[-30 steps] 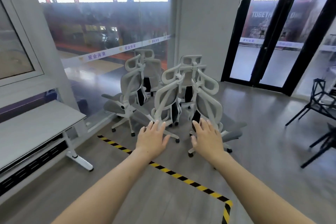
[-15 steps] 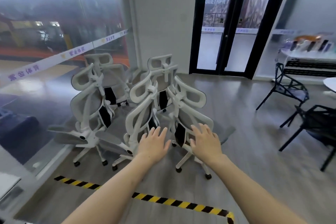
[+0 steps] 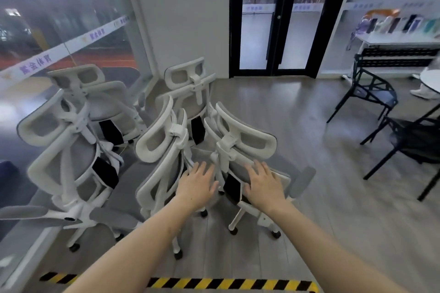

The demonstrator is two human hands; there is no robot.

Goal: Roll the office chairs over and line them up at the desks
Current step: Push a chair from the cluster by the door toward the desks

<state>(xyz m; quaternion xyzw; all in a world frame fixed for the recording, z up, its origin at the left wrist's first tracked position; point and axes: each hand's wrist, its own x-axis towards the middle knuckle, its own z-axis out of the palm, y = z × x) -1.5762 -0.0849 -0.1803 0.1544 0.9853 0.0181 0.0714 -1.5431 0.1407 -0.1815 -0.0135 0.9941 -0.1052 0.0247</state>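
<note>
Closer now than a second ago, the cluster of white mesh office chairs (image 3: 114,150) fills the left and centre of the frame, and no desk shows any more. They stand packed by the glass wall (image 3: 59,19) beyond the striped floor tape (image 3: 228,283), probably parked out of the way. Both arms stretch forward, palms down: left hand (image 3: 196,187) and right hand (image 3: 264,185) are spread and grasp nothing, poised over the two nearest backrests, contact unclear.
</note>
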